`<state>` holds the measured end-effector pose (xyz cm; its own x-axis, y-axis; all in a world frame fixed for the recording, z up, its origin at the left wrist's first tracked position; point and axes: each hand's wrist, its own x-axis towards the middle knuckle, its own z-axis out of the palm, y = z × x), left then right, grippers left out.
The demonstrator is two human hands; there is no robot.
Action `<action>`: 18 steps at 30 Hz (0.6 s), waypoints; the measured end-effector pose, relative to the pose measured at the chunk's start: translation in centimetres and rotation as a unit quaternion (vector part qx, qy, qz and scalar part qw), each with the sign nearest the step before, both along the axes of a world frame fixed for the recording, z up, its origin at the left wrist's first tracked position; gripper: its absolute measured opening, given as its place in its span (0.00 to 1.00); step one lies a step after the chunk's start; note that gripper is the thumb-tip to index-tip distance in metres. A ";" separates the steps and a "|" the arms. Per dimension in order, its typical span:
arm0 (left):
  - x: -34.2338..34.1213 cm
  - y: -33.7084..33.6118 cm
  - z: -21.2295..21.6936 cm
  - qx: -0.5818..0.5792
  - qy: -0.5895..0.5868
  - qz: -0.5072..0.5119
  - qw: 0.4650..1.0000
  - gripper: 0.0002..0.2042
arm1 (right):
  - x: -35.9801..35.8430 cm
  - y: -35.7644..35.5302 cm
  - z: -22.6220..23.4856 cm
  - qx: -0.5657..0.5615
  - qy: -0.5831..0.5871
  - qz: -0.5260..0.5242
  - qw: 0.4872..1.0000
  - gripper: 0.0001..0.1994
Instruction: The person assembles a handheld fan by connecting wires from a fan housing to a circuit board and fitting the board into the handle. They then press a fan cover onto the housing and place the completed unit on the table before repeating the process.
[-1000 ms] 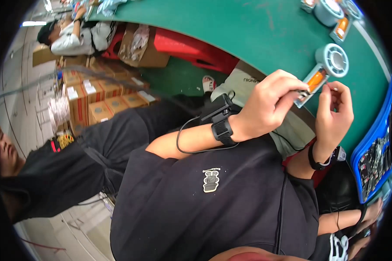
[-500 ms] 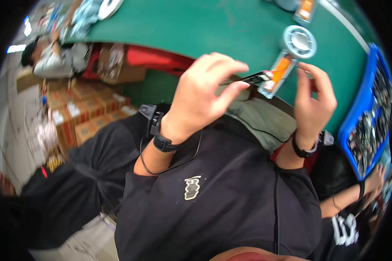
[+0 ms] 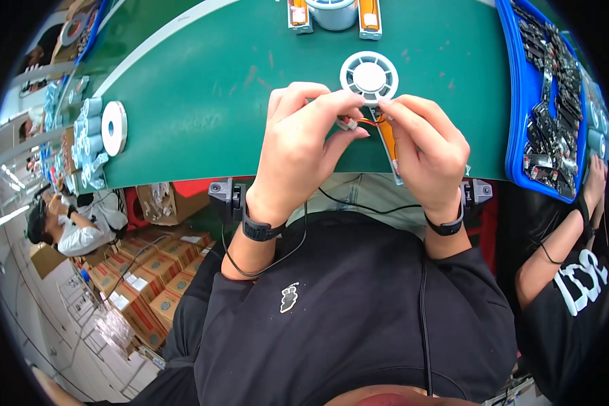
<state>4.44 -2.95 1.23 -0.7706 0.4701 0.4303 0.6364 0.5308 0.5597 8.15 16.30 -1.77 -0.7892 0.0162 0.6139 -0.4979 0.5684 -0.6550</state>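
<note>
A pale grey handheld fan housing lies on the green table in front of me, its round slotted head (image 3: 370, 76) away from me and its handle (image 3: 390, 145), with an orange strip inside, toward me. My left hand (image 3: 303, 139) is closed in a pinch on a small circuit board (image 3: 347, 123); only its pale connector end shows past the fingers. Thin red and orange wires (image 3: 368, 122) run from it toward the handle. My right hand (image 3: 427, 139) is closed, its thumb and forefinger pinching the wires just below the fan head and covering part of the handle.
At the right a blue tray (image 3: 514, 115) holds many black circuit boards. Further fan housings (image 3: 333, 17) lie at the far edge. A white ring-shaped roll (image 3: 115, 128) and pale blue parts sit at the left. Cartons (image 3: 149, 277) stand below; a co-worker's arm (image 3: 555, 250) is at right.
The view has swung round, so the table and fan housing appear more central. My right hand has come in from apart to the wires. My left hand still pinches the circuit board.
</note>
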 end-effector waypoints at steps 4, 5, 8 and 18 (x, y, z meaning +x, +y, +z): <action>-1.1 -0.3 -1.9 0.044 0.033 -0.049 0.997 0.18 | 0.7 -0.6 0.4 -0.092 -0.093 0.017 0.991 0.11; -0.8 -0.3 -2.1 0.032 0.047 -0.010 0.998 0.19 | 0.9 -0.6 0.5 -0.140 -0.146 0.024 0.979 0.12; 0.4 -0.4 -2.3 0.012 0.072 0.066 0.995 0.23 | 0.6 -0.3 0.4 -0.143 -0.141 0.056 0.978 0.11; 0.6 -1.3 -2.1 0.186 -0.183 -0.084 0.962 0.25 | -0.5 -0.4 1.0 -0.046 -0.106 0.101 0.988 0.10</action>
